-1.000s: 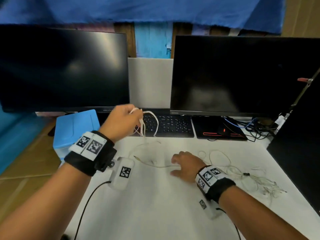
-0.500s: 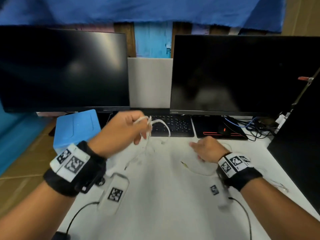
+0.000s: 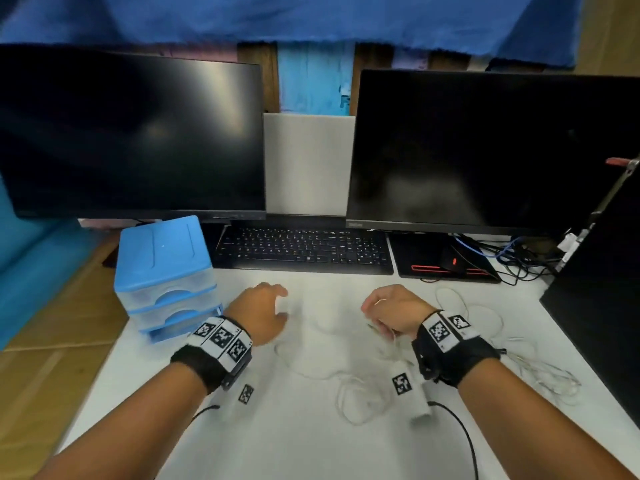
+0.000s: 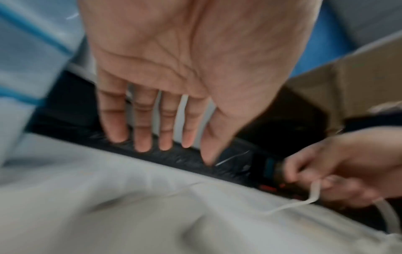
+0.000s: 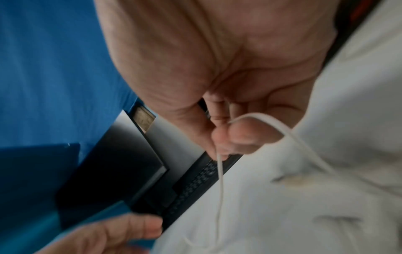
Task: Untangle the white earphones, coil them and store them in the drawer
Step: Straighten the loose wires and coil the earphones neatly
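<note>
The left hand (image 3: 260, 315) hovers over the white worktop (image 3: 214, 441) just in front of the keyboard (image 3: 304, 250), palm down, fingers (image 4: 142, 123) straight and slightly spread, holding nothing; the right hand (image 3: 394, 310) is in front of the keyboard's right end, thumb and curled fingers (image 5: 243, 137) pinching the thin white cord of the earphones (image 3: 349, 393); from that pinch the cord runs down to the worktop in front of the keyboard, where it lies in loose loops between the two wrists; more white cable (image 3: 540, 368) lies in a loose heap further right of the keyboard, and whether it belongs to the same set I cannot tell; the blue drawer unit (image 3: 166, 271) stands just left of the keyboard, its lowest drawer (image 3: 180, 327) pulled out a little; two dark monitors (image 3: 131, 133) stand behind the keyboard.
</note>
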{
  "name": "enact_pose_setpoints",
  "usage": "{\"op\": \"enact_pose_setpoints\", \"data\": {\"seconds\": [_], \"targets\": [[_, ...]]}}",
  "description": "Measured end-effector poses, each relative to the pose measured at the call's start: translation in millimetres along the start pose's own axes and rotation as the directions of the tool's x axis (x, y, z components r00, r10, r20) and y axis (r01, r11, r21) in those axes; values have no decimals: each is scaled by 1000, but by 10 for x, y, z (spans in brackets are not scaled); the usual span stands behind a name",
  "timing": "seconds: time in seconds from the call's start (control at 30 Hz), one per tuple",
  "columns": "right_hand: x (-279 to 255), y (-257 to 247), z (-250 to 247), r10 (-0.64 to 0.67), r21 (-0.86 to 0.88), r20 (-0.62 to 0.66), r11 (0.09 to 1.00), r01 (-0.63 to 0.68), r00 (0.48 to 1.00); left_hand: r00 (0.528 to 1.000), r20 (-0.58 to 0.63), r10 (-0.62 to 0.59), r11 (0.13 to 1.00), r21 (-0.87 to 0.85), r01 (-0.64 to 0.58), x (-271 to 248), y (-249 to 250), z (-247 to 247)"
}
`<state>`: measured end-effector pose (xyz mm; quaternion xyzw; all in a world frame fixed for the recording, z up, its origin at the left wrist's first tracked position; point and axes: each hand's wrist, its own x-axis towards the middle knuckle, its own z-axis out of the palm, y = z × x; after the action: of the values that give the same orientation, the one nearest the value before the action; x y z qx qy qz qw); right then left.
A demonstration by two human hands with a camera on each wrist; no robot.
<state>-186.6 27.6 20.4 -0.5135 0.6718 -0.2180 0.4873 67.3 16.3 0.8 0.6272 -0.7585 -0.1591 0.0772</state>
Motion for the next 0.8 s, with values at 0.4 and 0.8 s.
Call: {"op": "enact_pose_setpoints", "data": {"seconds": [0.4,0.8], "targets": [[-18,-115,273,-428,-418,50,812,408,902,990,54,133,760,-647,-67,60,170,14],[-572,-634,-21,-601,134,-38,789,600,799,969,30,245,385,-920,-69,-322,687,-444]]}}
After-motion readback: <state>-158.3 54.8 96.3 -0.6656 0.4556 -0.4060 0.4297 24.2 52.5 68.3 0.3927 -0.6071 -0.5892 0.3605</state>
